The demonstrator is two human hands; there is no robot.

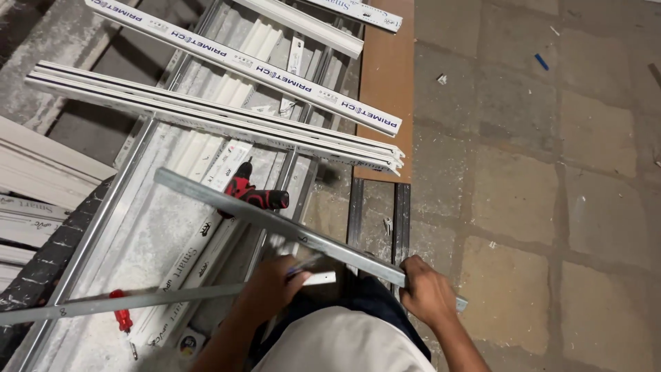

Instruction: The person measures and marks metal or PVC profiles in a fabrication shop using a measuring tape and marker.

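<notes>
A long grey metal channel (275, 222) runs diagonally from upper left to lower right. My right hand (428, 293) grips it near its lower right end. My left hand (275, 282) is closed around a thin pen-like tool (306, 265), its tip close to the channel's edge. A second metal strip (131, 301) lies at the lower left, reaching toward my left hand. Behind the channel lies a red and black power drill (251, 193).
White plastic profiles (227, 124) with printed lettering lie stacked across a dusty metal frame (96, 227). A red-handled screwdriver (122, 318) lies at the lower left. A brown board (385, 76) sits behind. Stone paving (537, 193) spreads to the right, with small scraps on it.
</notes>
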